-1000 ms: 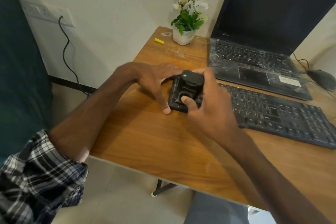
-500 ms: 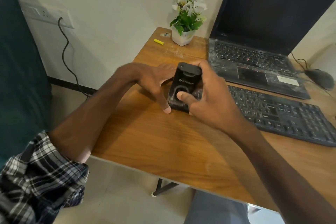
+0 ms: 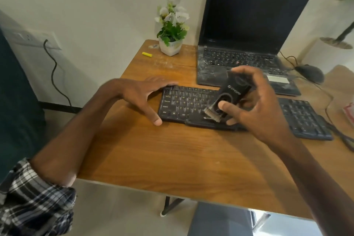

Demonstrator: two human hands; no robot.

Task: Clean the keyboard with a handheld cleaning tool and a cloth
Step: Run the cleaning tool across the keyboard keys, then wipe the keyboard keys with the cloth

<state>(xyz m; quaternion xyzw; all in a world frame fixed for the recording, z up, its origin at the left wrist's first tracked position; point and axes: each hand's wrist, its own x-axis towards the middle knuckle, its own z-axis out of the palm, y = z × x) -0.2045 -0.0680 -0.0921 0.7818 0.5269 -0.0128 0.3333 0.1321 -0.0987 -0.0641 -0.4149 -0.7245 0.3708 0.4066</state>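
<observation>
A black keyboard lies across the middle of the wooden desk. My right hand grips a black handheld cleaning tool, tilted, with its pale bristle brush pointing down over the keyboard's lower middle. My left hand rests flat at the keyboard's left end, fingers spread, thumb at the front left corner. No cloth is visible.
A dusty open laptop stands behind the keyboard. A potted white flower and a small yellow object sit at the back left. A black mouse with cable lies at the right. A wall socket with a cord is left of the desk.
My right hand has lifted the tool from the keyboard's left end and carried it right, toward the middle. The view has shifted, showing more of the keyboard. My left hand stays in place.
</observation>
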